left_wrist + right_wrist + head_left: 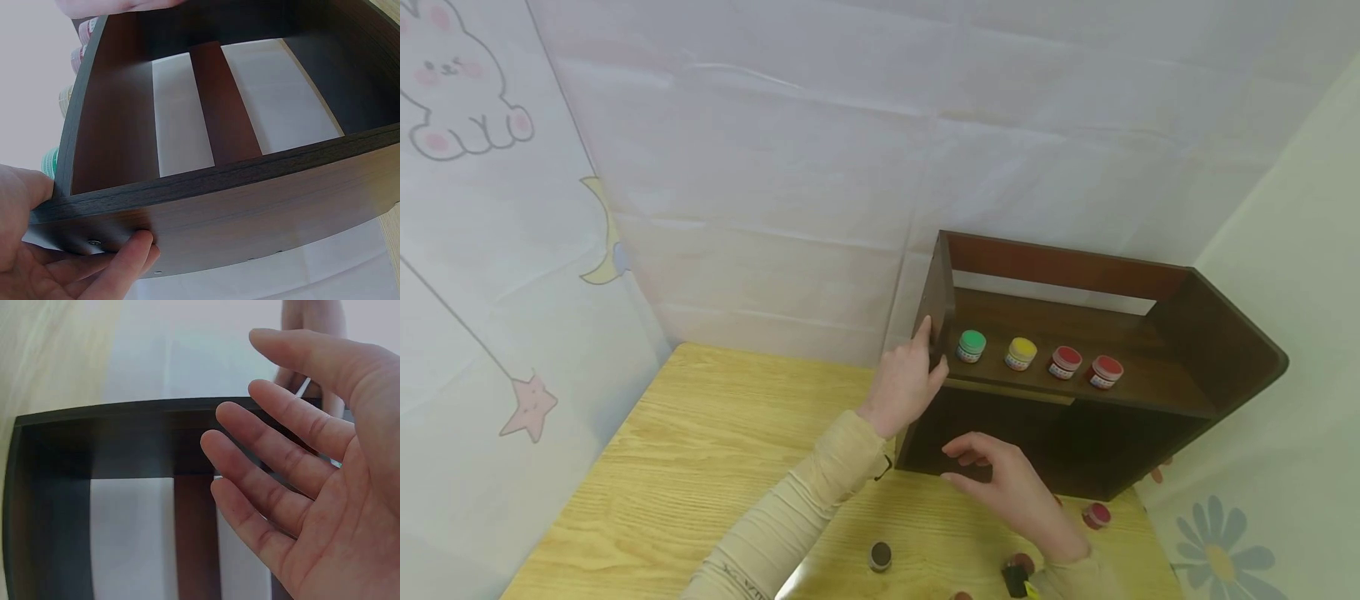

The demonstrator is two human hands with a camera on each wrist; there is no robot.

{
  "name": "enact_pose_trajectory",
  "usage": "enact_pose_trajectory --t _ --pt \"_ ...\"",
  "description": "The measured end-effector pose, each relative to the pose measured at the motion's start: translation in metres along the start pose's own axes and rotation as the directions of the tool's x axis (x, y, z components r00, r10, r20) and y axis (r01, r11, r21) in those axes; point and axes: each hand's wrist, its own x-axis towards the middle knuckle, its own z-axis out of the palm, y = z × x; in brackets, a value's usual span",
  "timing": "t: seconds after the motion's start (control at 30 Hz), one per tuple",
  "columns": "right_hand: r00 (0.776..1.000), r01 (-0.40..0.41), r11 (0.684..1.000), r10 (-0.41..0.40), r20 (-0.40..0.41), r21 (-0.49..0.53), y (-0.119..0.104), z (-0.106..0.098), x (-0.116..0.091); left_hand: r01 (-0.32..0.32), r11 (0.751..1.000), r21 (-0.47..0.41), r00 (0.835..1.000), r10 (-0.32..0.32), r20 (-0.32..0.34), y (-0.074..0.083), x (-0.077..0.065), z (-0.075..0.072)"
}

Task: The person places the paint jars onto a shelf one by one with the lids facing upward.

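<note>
Your left grip (901,385) clamped the shelf (1228,358) by its left side, probably steadying it beneath four jars (1021,356); your right grip (1011,490) hung apart, empty.

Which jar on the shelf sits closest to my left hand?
The green jar, leftmost of the four; the yellow jar and two red jars stand farther from your left hand.

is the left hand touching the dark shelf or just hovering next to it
Touching. The left wrist view shows it: fingertips of the left hand rest against the outer side of the dark shelf, with no gap visible.
</note>
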Motion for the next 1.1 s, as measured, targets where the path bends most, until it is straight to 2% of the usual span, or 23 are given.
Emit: enact_pose_trajectory --t 0.33,0.47,0.8,1.1 --pt "0.991 -0.076 0.994 0.067 0.115 0.076 0.007 0.021 0.005 0.006 1.0 -0.007 1.0 -0.006 0.006 -0.001 0.0 0.001" --pt "0.988 -0.09 0.99 0.074 0.134 0.113 0.01 0.026 0.006 0.001 1.0 0.001 1.0 -0.001 -0.006 -0.001 0.0 0.001" --pt "0.986 -0.113 0.985 0.095 0.14 0.128 0.018 0.041 0.005 -0.015 1.0 0.002 1.0 0.015 -0.019 -0.001 -0.001 0.001" --pt "0.97 -0.129 0.982 0.097 0.222 0.138 0.022 0.055 0.004 -0.016 1.0 0.013 1.0 0.016 -0.01 -0.002 -0.001 0.001"
